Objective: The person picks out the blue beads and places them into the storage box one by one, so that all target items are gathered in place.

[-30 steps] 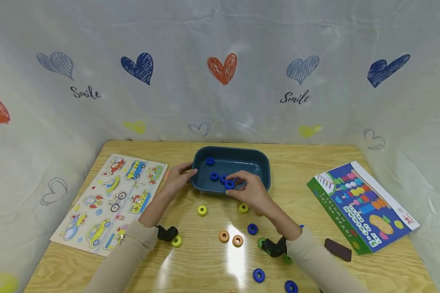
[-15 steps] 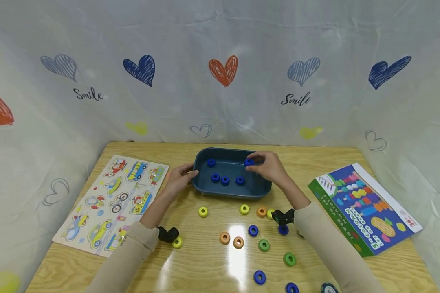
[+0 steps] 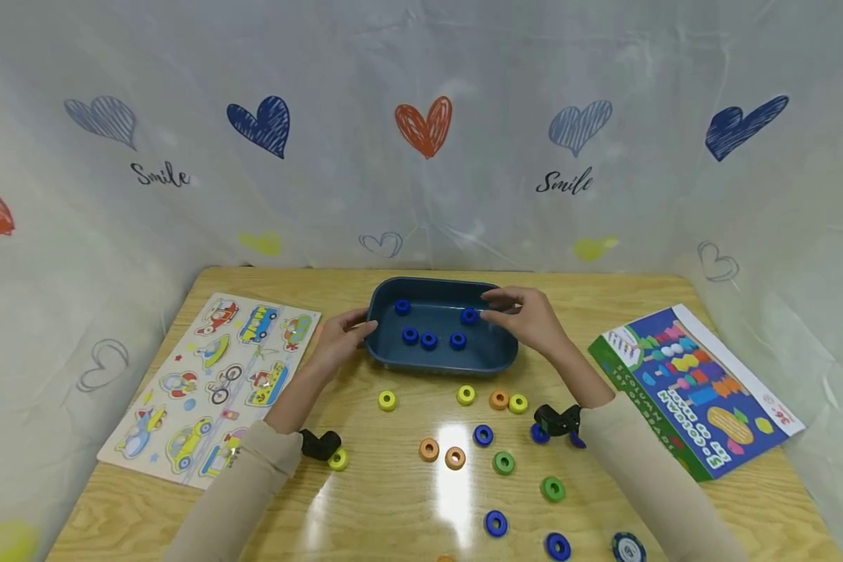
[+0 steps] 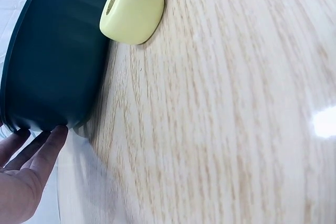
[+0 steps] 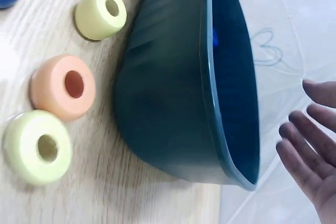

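Observation:
A dark teal plastic tub [image 3: 441, 365] stands at the back of the table with several blue ring beads [image 3: 428, 340] lying on its floor. My left hand [image 3: 340, 339] holds the tub's left end, thumb at the rim and fingertips [image 4: 59, 135] against the outer wall. Over the tub's right end is my right hand [image 3: 527, 316], fingers apart and nothing between them. One blue bead [image 3: 469, 315] lies just left of its fingertips. In the right wrist view the right hand [image 5: 315, 145] appears above the rim with loosely bent fingers.
In front of the tub lie yellow [image 3: 467, 395], orange [image 3: 429, 449], green [image 3: 503, 463] and blue beads [image 3: 496, 524]. A patterned round chip [image 3: 628, 548] is at the front right. A picture puzzle board [image 3: 214, 382] lies left, a bead-set box [image 3: 702, 390] right. A printed curtain [image 3: 492, 211] surrounds the table.
The right hand carried a blue bead from the tub's front middle to its right back, and let it go there. Its fingers have since spread and drawn slightly right. The left hand stays put.

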Tool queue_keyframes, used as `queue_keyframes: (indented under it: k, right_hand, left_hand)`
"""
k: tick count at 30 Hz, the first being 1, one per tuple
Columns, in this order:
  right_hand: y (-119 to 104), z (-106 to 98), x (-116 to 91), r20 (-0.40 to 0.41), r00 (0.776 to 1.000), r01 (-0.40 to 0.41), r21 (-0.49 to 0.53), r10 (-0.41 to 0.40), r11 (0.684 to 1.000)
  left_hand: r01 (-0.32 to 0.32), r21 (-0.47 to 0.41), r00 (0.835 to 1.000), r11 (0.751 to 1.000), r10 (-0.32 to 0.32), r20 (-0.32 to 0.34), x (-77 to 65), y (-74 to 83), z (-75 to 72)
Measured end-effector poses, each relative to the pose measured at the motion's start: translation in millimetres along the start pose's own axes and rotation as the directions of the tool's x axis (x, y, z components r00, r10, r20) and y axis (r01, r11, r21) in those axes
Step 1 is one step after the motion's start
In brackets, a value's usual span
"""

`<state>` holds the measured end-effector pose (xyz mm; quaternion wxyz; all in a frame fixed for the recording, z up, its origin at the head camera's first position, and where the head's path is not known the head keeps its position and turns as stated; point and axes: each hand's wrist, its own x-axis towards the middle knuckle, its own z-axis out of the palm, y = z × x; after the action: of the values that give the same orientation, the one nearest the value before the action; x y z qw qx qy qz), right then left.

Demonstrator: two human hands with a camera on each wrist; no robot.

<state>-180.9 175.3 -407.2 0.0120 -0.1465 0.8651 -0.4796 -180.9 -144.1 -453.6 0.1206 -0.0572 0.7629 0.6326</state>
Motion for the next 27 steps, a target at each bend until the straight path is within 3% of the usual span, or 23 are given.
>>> queue_keyframes:
  k: [6, 17, 19, 25, 27]
  right_hand:
    - [-1, -1, -29, 0.075, 0.996, 0.035, 0.061, -0.04, 0.998]
    - [-25, 10, -95, 0.186, 0.983, -0.038, 0.159, 0.008, 0.987]
    - [-23, 13, -103, 0.208, 0.978, -0.05, 0.151, 0.018, 0.987]
    - [13, 38, -120, 0.274, 0.962, -0.062, 0.185, 0.009, 0.981]
    - [14, 44, -124, 0.292, 0.956, -0.061, 0.192, 0.003, 0.979]
  left_hand:
    - [0.002, -0.001, 1.0, 1.0, -0.002, 0.001, -0.3, 0.7, -2.1]
    - [-0.008, -0.011, 1.0, 1.0, 0.009, 0.012, -0.5, 0.9, 0.5]
    - [-0.002, -0.016, 1.0, 1.0, 0.002, 0.009, -0.7, 1.5, 0.7]
    - [0.008, -0.015, 1.0, 1.0, -0.008, 0.003, -1.2, 1.1, 1.2]
    - [0.01, -0.015, 1.0, 1.0, -0.01, 0.004, -1.3, 1.3, 1.8]
